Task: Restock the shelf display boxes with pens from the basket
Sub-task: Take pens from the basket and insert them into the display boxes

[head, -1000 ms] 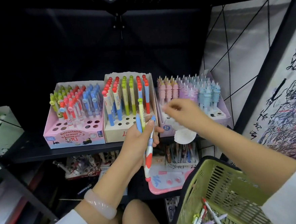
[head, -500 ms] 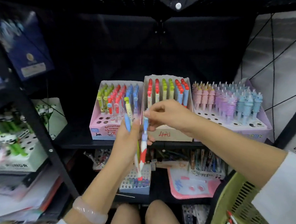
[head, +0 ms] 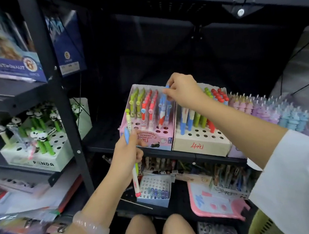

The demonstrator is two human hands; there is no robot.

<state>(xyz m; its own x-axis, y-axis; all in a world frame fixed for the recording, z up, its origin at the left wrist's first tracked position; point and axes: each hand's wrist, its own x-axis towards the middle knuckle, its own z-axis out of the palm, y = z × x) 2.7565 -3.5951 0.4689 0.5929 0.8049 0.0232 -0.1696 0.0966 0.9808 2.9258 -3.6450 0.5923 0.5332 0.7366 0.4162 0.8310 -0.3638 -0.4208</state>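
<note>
**Pens go back on the stationery shelf**

On a black metal shelf (head: pixel 171 153), the right hand (head: pixel 183 91) reached far over the pink display box (head: pixel 151 137), fingertips pinching a blue pen (head: pixel 164 101) standing in it. The left hand (head: pixel 127 151), nearer, gripped several pens (head: pixel 131 136) upright. The cream box (head: pixel 199 144) read "4元"; a white one (head: pixel 43 161) at left, "PANDA". The green basket (head: pixel 260 226) sat near right.

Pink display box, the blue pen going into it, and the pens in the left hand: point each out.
Pink display box (head: pixel 158 137): head view, front panel.
Blue pen (head: pixel 162 105): head view, mid barrel below the right hand (head: pixel 183 91).
Held pens (head: pixel 128 122): head view, barrel above the left hand (head: pixel 127 153).
</note>
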